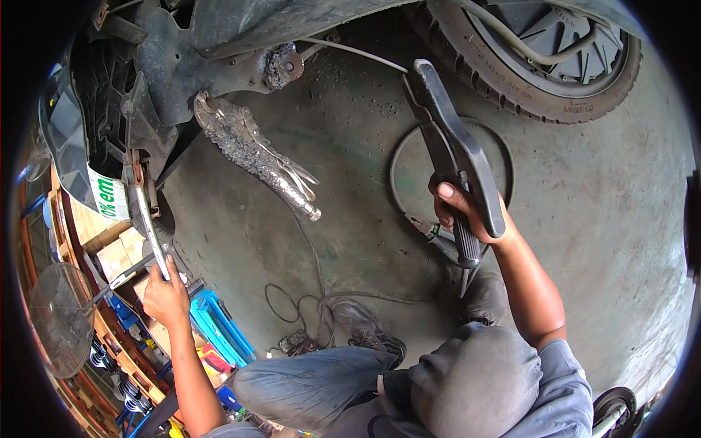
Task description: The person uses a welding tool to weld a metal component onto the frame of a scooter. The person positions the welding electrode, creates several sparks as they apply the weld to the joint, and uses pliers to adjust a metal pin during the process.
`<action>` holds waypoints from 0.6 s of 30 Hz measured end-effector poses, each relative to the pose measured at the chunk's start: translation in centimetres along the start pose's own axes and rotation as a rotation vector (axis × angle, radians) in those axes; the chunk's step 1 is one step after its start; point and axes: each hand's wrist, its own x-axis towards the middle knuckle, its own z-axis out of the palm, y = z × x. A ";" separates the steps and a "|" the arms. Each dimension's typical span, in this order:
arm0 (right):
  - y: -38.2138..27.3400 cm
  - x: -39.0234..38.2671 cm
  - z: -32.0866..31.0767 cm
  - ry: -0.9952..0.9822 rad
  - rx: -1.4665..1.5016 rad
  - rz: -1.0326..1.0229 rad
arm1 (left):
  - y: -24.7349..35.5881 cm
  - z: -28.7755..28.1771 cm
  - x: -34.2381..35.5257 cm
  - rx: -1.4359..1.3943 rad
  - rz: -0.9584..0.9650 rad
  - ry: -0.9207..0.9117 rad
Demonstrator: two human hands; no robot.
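Observation:
My right hand (467, 212) is wrapped around the dark handle of a welding electrode holder (458, 139). A thin pale welding rod (358, 53) sticks out of the holder's tip, and its far end reaches the scooter's dark metal bracket (292, 64). A lumpy grey patch of metal is on that bracket. My left hand (166, 296) grips a silver metal bar (152, 226), whose upper end meets the scooter's underside. Between my hands, spatter-crusted locking pliers (244, 139) hang clamped on the scooter's metal, with a cable running down from them.
A tyred wheel (540, 51) lies at the upper right. Pliers (427, 228) and a looped black cable (394, 164) are on the green floor. Cable coils (292, 306) are by my shoe. A fan (62, 321), shelving and a blue case (219, 328) stand at left.

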 end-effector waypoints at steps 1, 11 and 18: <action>0.1 0.1 0.1 0.003 0.004 0.000 | 0.1 -0.4 0.2 0.010 -0.027 -0.060; 0.5 0.5 -0.3 -0.042 0.037 -0.024 | 0.8 -1.2 0.3 0.015 -0.076 -0.146; 0.5 0.7 -0.6 -0.061 0.018 -0.041 | 0.1 0.1 0.0 0.008 0.029 0.076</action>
